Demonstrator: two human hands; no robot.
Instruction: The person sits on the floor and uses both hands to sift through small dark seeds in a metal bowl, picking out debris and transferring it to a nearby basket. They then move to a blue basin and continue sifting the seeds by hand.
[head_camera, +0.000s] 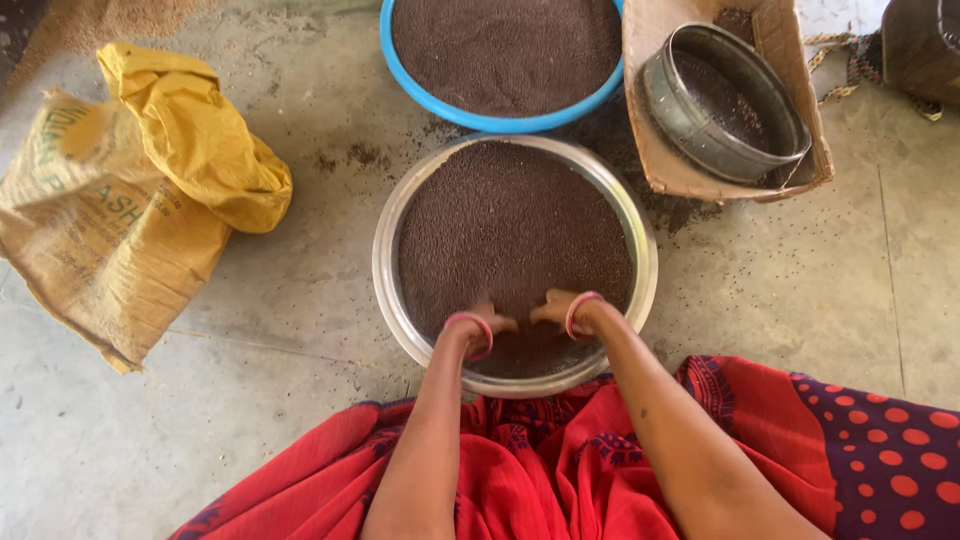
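A wide steel basin (388, 232) sits on the concrete floor before me, filled with small dark brown seeds (510, 220). My left hand (490, 318) and my right hand (553, 305) rest side by side on the seeds at the basin's near side, fingers pressed into the grains and blurred. Each wrist wears a pink bangle. Whether the fingers hold any seeds is unclear.
A blue tub (500, 122) of the same seeds stands beyond the basin. To its right a cardboard box (700, 180) holds a round metal sieve (720, 100). Yellow and tan sacks (130, 190) lie at left. My red cloth (560, 470) covers the foreground.
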